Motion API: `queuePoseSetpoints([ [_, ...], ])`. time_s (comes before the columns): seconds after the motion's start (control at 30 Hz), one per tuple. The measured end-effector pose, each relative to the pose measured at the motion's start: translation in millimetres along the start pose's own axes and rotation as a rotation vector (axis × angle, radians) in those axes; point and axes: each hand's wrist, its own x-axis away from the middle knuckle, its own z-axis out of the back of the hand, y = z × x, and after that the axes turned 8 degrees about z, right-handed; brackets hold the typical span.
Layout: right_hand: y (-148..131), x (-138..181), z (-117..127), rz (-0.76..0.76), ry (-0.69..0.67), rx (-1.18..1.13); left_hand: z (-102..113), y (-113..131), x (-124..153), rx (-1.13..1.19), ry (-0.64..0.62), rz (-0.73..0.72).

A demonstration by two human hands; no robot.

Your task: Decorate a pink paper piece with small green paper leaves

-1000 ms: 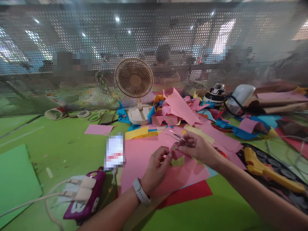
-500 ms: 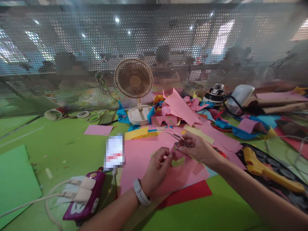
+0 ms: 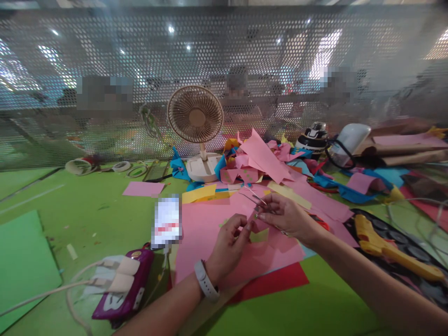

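My left hand [image 3: 229, 242], a white band on its wrist, is closed with thumb and fingers pinched on a small pink paper piece [image 3: 252, 216]. Close beside it, my right hand [image 3: 289, 218] is closed around a slim metal tool with two thin prongs [image 3: 252, 198] that point away from me. Whether it is tweezers or small scissors I cannot tell. A tiny green bit [image 3: 256, 216] shows at the right fingertips. Beneath both hands lies a large pink sheet [image 3: 199, 233] with a yellow-green scrap [image 3: 259, 235] on it.
A beige fan [image 3: 196, 116] stands behind a heap of coloured paper scraps [image 3: 264, 154]. Left are a lit phone [image 3: 166, 221] on a cable and a purple case [image 3: 122, 289] with white plugs. A yellow glue gun [image 3: 392, 247] lies in a black tray [image 3: 425, 254] at right.
The tool's prongs have shifted slightly in my right hand. My left hand stays almost still, and the things on the table have not moved.
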Motion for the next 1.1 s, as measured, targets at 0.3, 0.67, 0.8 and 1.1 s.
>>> queuePoseSetpoints([
  [0.3,1.6,0.8,-2.9,0.016,-0.014,-0.042,-0.3,0.2,1.0,0.02,-0.005,-0.001],
  [0.67,-2.0,-0.8,0.0,-0.01,0.02,-0.065,-0.4,3.0,0.2,0.105,0.016,0.049],
  [0.8,-2.8,-1.3,4.0,0.023,0.022,0.005,2.3,3.1,-2.1,0.224,0.022,0.121],
  [1.1,1.3,0.7,-2.3,-0.052,-0.059,-0.021,3.5,-5.2,-9.0,0.651,0.114,0.26],
])
